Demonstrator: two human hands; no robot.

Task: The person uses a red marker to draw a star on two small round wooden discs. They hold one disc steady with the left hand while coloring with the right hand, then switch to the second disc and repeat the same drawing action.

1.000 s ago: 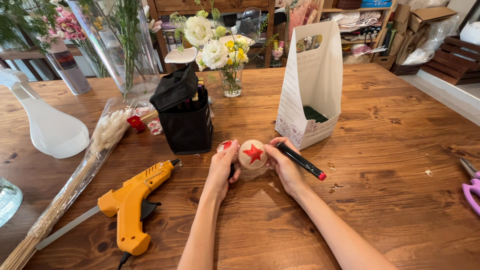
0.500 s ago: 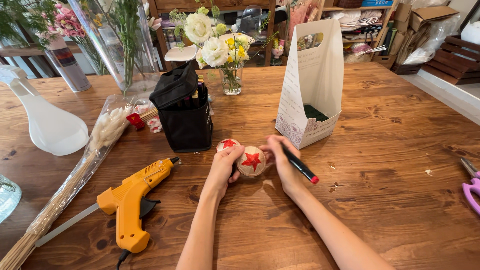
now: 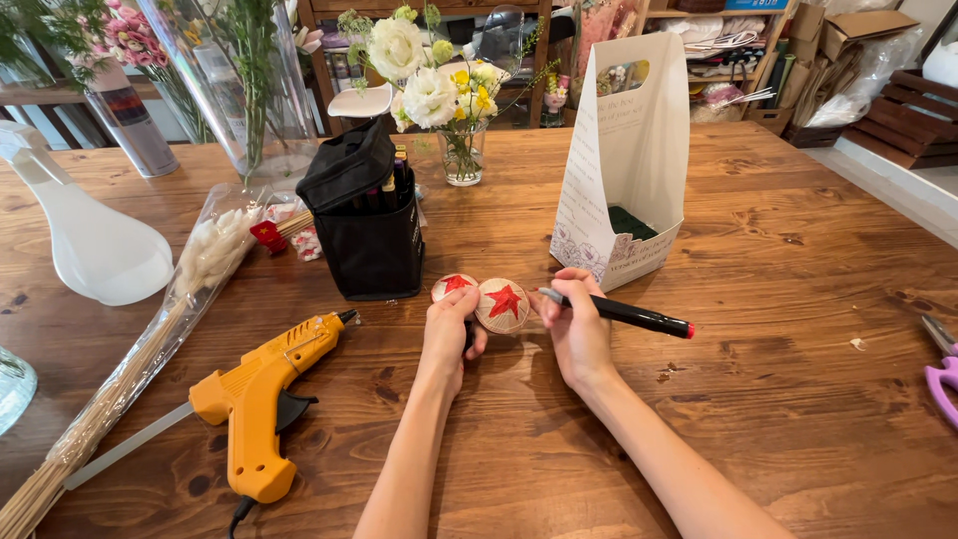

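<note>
My left hand (image 3: 451, 333) holds two small round woven discs, each with a red star: one disc (image 3: 502, 304) faces me, the other disc (image 3: 453, 286) sits just behind it to the left. My right hand (image 3: 578, 327) grips a black marker with a red end cap (image 3: 624, 312); its tip points left, close to the right edge of the front disc. Both hands hover low over the wooden table (image 3: 758, 399) in front of a black marker case (image 3: 367, 225).
A yellow glue gun (image 3: 257, 399) lies at left front, beside a wrapped bundle of dried stems (image 3: 150, 339). A white paper carrier box (image 3: 624, 170) stands behind my right hand. A flower vase (image 3: 454, 120), a white bottle (image 3: 95, 240) and purple scissors (image 3: 943, 374) are around.
A second star disc now shows behind the first in my left hand. My right hand has turned the marker so its tip points at the front disc's edge.
</note>
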